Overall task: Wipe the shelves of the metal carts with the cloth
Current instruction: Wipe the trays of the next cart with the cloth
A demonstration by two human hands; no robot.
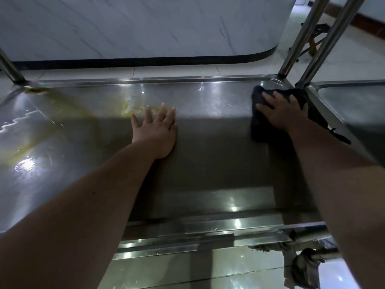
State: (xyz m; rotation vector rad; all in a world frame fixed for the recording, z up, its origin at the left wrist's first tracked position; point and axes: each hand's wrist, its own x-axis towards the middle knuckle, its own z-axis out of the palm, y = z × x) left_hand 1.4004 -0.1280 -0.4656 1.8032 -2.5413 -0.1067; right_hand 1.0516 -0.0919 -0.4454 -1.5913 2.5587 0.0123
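A stainless steel cart shelf (208,101) fills the middle of the head view, wet and glossy with yellowish streaks at its left. My left hand (156,130) lies flat on the shelf near its centre, fingers straight and spread. My right hand (281,112) presses a dark cloth (260,128) onto the shelf's far right corner, fingers straight on top of it. The cloth drapes over the shelf's right rim. Part of the cloth is hidden under my hand.
Two upright metal posts (308,38) rise at the far right corner, another post (8,67) at the far left. A second cart's shelf (354,105) adjoins on the right. A marble-look counter (145,28) stands beyond. Tiled floor lies below, with a folding stool (316,38) at the back right.
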